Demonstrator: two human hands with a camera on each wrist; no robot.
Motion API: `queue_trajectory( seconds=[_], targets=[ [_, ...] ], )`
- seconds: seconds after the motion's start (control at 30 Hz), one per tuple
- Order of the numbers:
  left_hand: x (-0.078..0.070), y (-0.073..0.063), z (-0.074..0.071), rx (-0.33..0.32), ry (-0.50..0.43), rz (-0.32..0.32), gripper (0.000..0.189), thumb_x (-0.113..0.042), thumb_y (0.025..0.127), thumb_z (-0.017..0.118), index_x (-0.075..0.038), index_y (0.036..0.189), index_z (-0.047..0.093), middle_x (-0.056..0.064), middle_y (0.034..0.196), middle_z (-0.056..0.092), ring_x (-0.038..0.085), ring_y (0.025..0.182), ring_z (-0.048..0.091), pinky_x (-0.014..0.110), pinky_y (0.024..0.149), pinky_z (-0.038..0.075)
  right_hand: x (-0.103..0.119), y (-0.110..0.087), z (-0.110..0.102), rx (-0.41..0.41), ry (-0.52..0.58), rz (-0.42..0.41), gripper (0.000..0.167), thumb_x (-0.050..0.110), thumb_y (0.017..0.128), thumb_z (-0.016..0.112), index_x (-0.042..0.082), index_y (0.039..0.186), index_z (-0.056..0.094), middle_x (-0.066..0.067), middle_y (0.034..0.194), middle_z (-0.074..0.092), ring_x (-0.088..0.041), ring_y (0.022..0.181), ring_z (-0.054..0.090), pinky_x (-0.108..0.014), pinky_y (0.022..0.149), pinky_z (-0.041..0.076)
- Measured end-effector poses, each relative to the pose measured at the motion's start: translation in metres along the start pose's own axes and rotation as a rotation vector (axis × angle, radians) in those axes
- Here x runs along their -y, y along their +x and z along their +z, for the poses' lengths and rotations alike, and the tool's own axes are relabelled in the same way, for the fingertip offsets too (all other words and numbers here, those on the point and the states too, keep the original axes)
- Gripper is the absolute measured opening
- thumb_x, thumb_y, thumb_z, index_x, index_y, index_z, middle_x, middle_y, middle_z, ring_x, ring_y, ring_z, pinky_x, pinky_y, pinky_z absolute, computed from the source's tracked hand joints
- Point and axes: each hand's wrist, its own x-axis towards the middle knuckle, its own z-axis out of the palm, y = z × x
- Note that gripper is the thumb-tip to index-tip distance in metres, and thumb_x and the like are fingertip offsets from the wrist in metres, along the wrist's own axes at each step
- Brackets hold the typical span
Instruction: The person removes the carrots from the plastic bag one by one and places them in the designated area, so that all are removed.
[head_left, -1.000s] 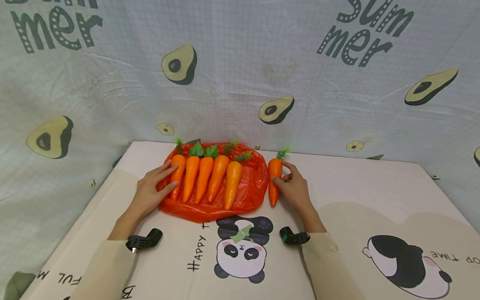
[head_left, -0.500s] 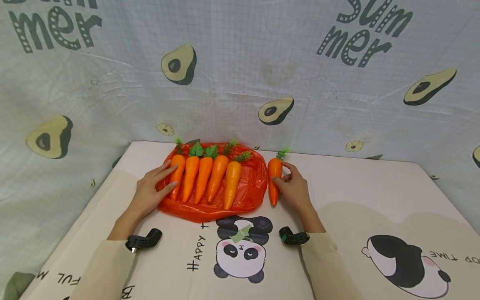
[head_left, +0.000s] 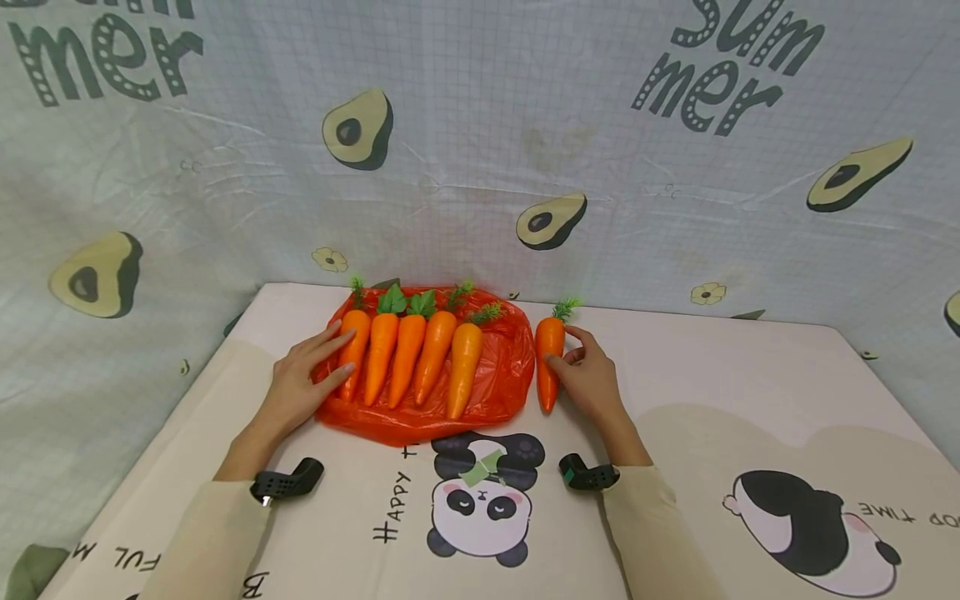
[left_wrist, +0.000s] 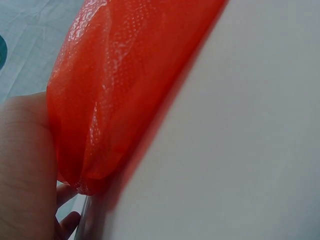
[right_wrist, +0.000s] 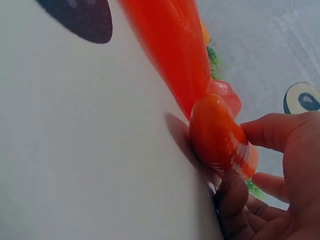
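Several orange toy carrots [head_left: 410,350] with green tops lie side by side in a crumpled red plastic bag [head_left: 495,383], its rim spread out round them. My left hand [head_left: 300,375] rests over the bag's left rim, thumb and fingertips touching the leftmost carrot [head_left: 356,354]. In the left wrist view the bag [left_wrist: 125,85] hides those fingertips. Just outside the bag's right side, another carrot [head_left: 549,358] lies on the table. My right hand [head_left: 592,379] holds this one between thumb and fingers, as the right wrist view shows close up on the carrot [right_wrist: 215,132].
The table [head_left: 690,375] wears a pale cover with printed pandas, one panda print [head_left: 480,508] lying in front of the bag. Close behind the carrots hangs a curtain [head_left: 450,208] with avocado prints. Dark cameras [head_left: 288,481] are strapped at both wrists.
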Motion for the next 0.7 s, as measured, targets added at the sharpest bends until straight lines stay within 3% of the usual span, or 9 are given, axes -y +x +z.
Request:
queue_trajectory(
  seconds=[0.7],
  targets=[
    [-0.0051, -0.0007, -0.0024, 0.006, -0.005, -0.009, 0.053, -0.026, 0.091, 0.065, -0.009, 0.139, 0.05, 0.016, 0.149, 0.036, 0.044, 0.13, 0.032, 0.063, 0.094, 0.023, 0.0018, -0.0006, -0.0032, 0.011, -0.005, 0.011, 0.062, 0.031, 0.087, 0.062, 0.012, 0.143, 0.041, -0.01, 0.096, 0.056, -0.022, 0.074, 0.05, -0.025, 0.062, 0.046]
  ],
)
